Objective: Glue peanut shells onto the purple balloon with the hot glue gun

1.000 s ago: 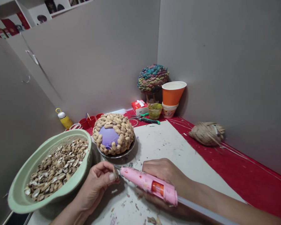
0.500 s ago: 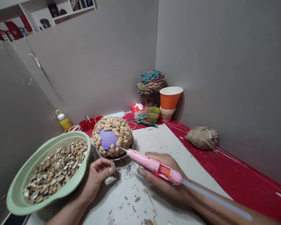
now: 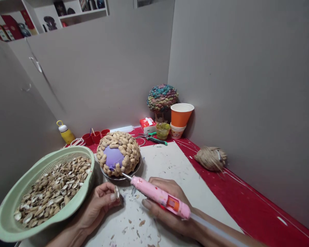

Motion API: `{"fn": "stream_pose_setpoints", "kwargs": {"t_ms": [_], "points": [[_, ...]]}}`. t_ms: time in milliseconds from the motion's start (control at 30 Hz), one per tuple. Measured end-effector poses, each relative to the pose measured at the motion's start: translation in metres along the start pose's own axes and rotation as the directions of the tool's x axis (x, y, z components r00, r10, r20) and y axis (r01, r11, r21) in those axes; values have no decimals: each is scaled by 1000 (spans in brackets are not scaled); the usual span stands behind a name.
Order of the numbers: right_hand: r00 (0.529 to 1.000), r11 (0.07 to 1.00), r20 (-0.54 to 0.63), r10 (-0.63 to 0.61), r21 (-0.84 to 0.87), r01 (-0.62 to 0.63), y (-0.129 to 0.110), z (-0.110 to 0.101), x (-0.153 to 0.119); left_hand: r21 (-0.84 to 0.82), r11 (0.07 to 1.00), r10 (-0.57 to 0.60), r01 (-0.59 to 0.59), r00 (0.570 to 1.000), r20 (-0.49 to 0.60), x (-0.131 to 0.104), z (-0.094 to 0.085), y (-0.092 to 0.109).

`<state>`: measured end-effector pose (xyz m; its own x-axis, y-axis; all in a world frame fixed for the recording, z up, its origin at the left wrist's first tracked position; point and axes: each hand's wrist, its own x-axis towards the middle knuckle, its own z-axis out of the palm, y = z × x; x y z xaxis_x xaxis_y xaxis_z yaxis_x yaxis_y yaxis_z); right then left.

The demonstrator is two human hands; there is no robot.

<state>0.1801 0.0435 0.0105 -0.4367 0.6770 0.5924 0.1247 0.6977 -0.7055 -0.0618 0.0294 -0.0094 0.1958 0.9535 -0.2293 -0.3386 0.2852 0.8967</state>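
Head view: left hand (image 3: 99, 206) pinches a peanut shell (image 3: 116, 192) between thumb and fingertips, near the table's front edge. Right hand (image 3: 167, 206) grasps a pink glue gun (image 3: 159, 196), its nozzle aimed far-left, tip just beside the shell-covered purple balloon (image 3: 117, 153) on a metal plate (image 3: 134, 171). Green colander (image 3: 5, 223) of shells stands at left.

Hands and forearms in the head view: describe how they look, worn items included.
Both the left hand and right hand are bare, with no gloves, rings, watch or bracelets visible. The forearms are uncovered as far as the frame shows; no sleeve is in view. The left thumbnail is short and unpainted.
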Motion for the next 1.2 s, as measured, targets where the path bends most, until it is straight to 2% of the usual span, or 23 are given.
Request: {"fn": "stream_pose_setpoints", "kwargs": {"t_ms": [133, 367, 567, 700, 933, 1067, 1200], "points": [[999, 998, -41, 29, 51, -27, 0, -1, -1, -8, 1000, -7, 7, 1000, 8, 0, -1, -1], [993, 993, -112, -45, 106, 57, -2, -2, -2, 10, 999, 35, -34, 999, -40, 2, -3, -1], [986, 993, -135, -94, 63, 103, -1, -3, -3, 10, 998, 67, -67, 996, -62, 9, -6, -2], [984, 999, -175, -13, 27, 18, 0, -6, -1, 0, 995, 96, -96, 993, -70, 16, -8, -5], [983, 995, -155, 94, 49, -87, 1, -5, 1, -36, 988, 146, -151, 982, -117, 26, -3, -4], [986, 996, -146, 82, 44, -76, 5, -5, 2, -58, 993, 99, -106, 989, -110, 23, 2, -2], [986, 991, -117, 122, 72, -114, 6, -8, 2, -83, 996, 6, -8, 1000, -30, 22, 14, 0]]}}
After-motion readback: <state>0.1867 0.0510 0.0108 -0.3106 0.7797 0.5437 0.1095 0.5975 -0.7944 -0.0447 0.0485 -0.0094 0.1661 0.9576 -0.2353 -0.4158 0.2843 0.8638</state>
